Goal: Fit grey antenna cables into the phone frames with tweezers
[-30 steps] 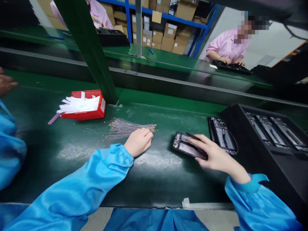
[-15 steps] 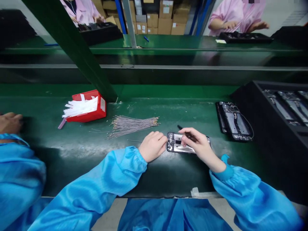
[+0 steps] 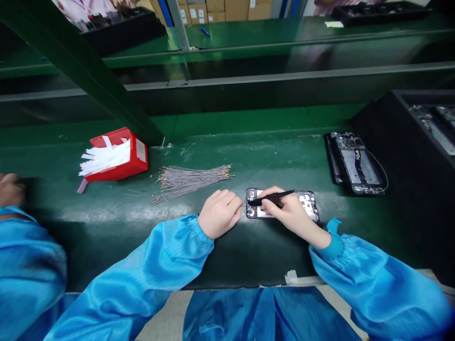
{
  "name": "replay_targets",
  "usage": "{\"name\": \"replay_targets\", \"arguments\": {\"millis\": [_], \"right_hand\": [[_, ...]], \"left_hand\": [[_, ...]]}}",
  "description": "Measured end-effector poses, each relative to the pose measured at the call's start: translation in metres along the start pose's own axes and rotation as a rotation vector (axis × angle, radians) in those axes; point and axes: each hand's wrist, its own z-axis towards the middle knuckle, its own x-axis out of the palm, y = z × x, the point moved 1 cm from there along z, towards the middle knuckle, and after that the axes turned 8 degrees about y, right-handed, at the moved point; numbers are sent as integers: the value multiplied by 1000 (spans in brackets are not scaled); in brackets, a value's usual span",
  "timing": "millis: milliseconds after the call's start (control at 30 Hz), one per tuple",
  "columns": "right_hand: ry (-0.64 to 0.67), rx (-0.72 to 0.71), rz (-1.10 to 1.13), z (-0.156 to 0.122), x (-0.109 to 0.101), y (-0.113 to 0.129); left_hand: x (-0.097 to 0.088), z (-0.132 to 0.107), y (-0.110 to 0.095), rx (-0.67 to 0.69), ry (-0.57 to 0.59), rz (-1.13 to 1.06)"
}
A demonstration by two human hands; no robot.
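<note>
An opened smartphone (image 3: 308,204) lies between the front and rear edges of the green tabletop (image 3: 263,253), the right hand (image 3: 289,210) above it with fingers closed narrowly on black tweezers (image 3: 275,196), tips at its left end. The left hand (image 3: 219,214) rests just beside that end, fingers curled together; whether they grip anything cannot be told. Toward the rear edge are a bundle of grey cables (image 3: 195,179), a red bin (image 3: 134,166) of white strips (image 3: 106,158) farther left, and, at right, two overlapping opened phones (image 3: 368,173) beside a black box (image 3: 394,147).

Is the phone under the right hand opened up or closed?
Opened up: the phone shows bare circuit parts on either side of the right hand.
</note>
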Motion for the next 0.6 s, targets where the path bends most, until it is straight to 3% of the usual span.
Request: {"name": "replay_targets", "arguments": {"millis": [600], "right_hand": [[-22,-13,-53,-1,-1,3]], "left_hand": [[-2,0,-1,41,12,60]]}}
